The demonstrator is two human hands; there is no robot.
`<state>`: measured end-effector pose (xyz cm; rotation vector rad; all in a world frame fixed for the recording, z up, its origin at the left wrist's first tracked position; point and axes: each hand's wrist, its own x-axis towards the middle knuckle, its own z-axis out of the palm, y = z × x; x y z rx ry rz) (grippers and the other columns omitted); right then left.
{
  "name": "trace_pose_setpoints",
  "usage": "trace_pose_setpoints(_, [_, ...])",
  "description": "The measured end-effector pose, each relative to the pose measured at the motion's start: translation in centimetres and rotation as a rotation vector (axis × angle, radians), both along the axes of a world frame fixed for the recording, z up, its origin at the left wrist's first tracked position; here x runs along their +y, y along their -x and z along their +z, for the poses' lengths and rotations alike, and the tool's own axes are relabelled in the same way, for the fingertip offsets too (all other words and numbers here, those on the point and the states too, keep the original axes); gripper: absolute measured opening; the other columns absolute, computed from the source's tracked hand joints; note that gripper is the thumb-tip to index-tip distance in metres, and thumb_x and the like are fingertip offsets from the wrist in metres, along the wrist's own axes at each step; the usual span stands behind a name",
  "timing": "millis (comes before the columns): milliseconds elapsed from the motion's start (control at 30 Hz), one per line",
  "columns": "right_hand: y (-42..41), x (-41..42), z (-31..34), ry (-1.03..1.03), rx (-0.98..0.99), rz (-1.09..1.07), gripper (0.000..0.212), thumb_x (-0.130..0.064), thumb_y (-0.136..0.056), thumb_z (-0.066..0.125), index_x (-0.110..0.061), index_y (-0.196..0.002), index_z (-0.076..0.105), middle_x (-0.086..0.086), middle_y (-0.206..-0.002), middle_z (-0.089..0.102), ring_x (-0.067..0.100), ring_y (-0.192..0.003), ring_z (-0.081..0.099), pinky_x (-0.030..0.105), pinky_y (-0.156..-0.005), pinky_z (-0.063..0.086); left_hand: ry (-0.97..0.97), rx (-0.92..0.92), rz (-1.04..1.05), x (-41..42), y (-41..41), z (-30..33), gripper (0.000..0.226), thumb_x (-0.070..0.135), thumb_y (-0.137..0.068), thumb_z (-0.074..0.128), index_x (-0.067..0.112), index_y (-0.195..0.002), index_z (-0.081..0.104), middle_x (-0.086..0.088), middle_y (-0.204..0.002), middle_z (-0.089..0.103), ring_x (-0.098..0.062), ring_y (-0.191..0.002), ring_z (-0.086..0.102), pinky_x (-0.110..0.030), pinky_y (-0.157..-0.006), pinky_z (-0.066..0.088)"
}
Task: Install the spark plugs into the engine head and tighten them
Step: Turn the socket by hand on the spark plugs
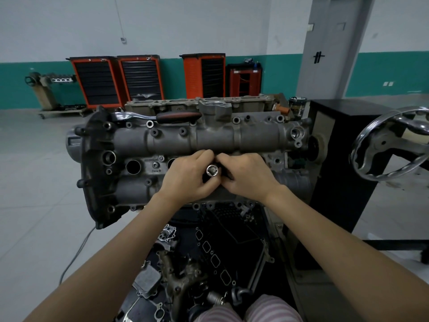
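Spark plug not itself visible; presumably seated inside the chrome socket (212,170) at frame centre, though the frame cannot confirm it. Socket stands over the middle of the engine head (209,138), square drive facing the camera. Left hand (185,176) wraps it from the left, fingers curled round the barrel; right hand (247,175) pinches it from the right, fingertips meeting the left hand's just above the socket. Judged step: hand-starting a plug down one of the central wells. Two open plug wells show left of the hands, one fully in view (133,166), the other half covered by the left hand, so several plugs likely remain. Ratchet (157,116) lies along the top edge of the head, upper centre, untouched, red-and-black handle pointing right. Risks: cross-threading if the socket tilts off the well axis while both hands twist; plug dropping from the socket into the well and closing its gap; over-tightening later into aluminium threads. Loose parts lie on the floor (34,182) below the head; anything dropped there would be hard to spot.
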<state>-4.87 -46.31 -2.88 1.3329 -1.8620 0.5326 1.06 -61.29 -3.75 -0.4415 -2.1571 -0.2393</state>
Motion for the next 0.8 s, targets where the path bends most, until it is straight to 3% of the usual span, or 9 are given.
trace_pose_setpoints(167, [0.20, 0.03, -0.07, 0.050, -0.008, 0.001, 0.021, -0.005, -0.062, 0.076, -0.003, -0.069, 0.056, 0.005, -0.048, 0.055, 0.028, -0.042, 0.054, 0.028, -0.034, 0.037, 0.023, 0.014, 0.013, -0.03, 0.20, -0.03, 0.031, 0.033, -0.080, 0.049, 0.010, -0.060, 0.043, -0.002, -0.052, 0.048, -0.021, -0.040, 0.043, -0.024, -0.038, 0.029])
trace_pose_setpoints(367, [0.11, -0.11, -0.03, 0.002, -0.032, -0.004, 0.032, -0.014, -0.067, 0.073, -0.002, -0.095, 0.063, 0.004, -0.059, 0.063, 0.028, -0.051, 0.060, 0.031, -0.039, 0.045, 0.028, 0.016, 0.012, 0.01, 0.00, 0.07, 0.024, 0.028, -0.074, 0.047, 0.005, -0.067, 0.050, -0.004, -0.057, 0.052, -0.024, -0.040, 0.045, -0.020, -0.044, 0.026])
trace_pose_setpoints(500, [0.05, 0.05, 0.02, 0.017, -0.001, 0.008, 0.020, -0.005, -0.063, 0.075, -0.002, -0.074, 0.059, 0.005, -0.051, 0.057, 0.028, -0.044, 0.055, 0.029, -0.034, 0.038, 0.015, 0.009, 0.007, 0.01, 0.07, -0.10, 0.026, 0.031, -0.075, 0.048, 0.007, -0.065, 0.046, -0.003, -0.057, 0.049, -0.024, -0.040, 0.044, -0.021, -0.043, 0.025])
trace_pose_setpoints(600, [0.26, 0.07, -0.09, 0.062, -0.014, 0.010, 0.020, -0.003, -0.062, 0.074, -0.001, -0.070, 0.056, 0.005, -0.048, 0.055, 0.028, -0.041, 0.053, 0.030, -0.034, 0.039, 0.019, 0.022, 0.025, -0.06, 0.27, -0.22, 0.033, 0.034, -0.079, 0.050, 0.009, -0.060, 0.043, -0.002, -0.052, 0.047, -0.022, -0.039, 0.042, -0.022, -0.039, 0.026])
trace_pose_setpoints(800, [0.22, -0.13, -0.19, 0.018, -0.026, -0.003, 0.027, -0.011, -0.064, 0.073, -0.001, -0.087, 0.062, 0.003, -0.055, 0.061, 0.027, -0.046, 0.058, 0.026, -0.038, 0.041, 0.038, 0.020, 0.017, 0.04, 0.20, -0.08, 0.024, 0.029, -0.076, 0.048, 0.007, -0.066, 0.049, -0.002, -0.056, 0.051, -0.023, -0.039, 0.044, -0.020, -0.043, 0.024])
